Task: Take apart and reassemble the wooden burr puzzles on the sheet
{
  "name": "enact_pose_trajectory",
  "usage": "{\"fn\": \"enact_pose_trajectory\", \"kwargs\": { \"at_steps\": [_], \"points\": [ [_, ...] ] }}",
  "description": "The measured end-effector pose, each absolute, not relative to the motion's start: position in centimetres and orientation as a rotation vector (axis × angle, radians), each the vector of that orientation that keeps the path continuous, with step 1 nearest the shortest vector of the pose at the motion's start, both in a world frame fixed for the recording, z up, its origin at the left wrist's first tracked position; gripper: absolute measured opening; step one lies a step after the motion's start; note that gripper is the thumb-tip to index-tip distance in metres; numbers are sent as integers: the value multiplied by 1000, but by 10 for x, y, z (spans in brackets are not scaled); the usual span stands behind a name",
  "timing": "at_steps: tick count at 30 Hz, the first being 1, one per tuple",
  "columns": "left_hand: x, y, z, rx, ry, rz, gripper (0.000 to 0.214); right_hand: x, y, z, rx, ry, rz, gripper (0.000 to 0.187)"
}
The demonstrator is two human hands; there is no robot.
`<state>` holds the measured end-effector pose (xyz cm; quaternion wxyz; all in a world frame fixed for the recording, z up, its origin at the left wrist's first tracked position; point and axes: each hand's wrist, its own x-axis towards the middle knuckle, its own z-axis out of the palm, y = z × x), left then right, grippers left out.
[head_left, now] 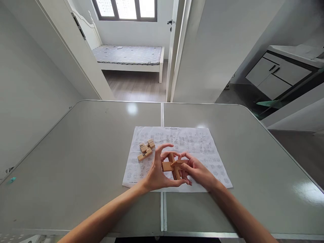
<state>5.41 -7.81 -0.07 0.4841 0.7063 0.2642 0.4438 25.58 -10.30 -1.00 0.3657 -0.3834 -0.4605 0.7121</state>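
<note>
Between my two hands is a partly joined wooden burr puzzle (167,166), its light-brown bars crossing one another, held above a printed sheet. My left hand (158,170) curves around its left side, thumb along the near end and a finger at the far end, with the index finger raised. On the right, my right hand (193,169) pinches a bar of the puzzle with thumb and fingers. Some of the fingertips are hidden behind the wood. Left of my left hand, several loose notched wooden pieces (146,150) lie close together on the sheet.
The white instruction sheet (210,145), covered in small diagrams, lies creased across the seam of a grey table (88,162). A metal strip (162,216) runs down the table's middle. Beyond the far edge are a doorway and a bed (129,55); a white cabinet (278,69) stands right.
</note>
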Motion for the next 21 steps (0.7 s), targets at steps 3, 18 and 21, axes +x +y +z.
{"fn": "enact_pose_trajectory", "kwargs": {
  "at_steps": [3, 18, 21],
  "points": [
    [54, -78, 2, 1693, 636, 1072, 104, 257, -104, -9, -983, -1171, 1858, 38],
    [51, -64, -9, 1621, 757, 1177, 72, 267, -96, -13, -1052, -581, 1732, 37],
    [52, -64, -10, 1656, 813, 1166, 61, 275, -91, -19, -972, -429, 1635, 31]
  ]
}}
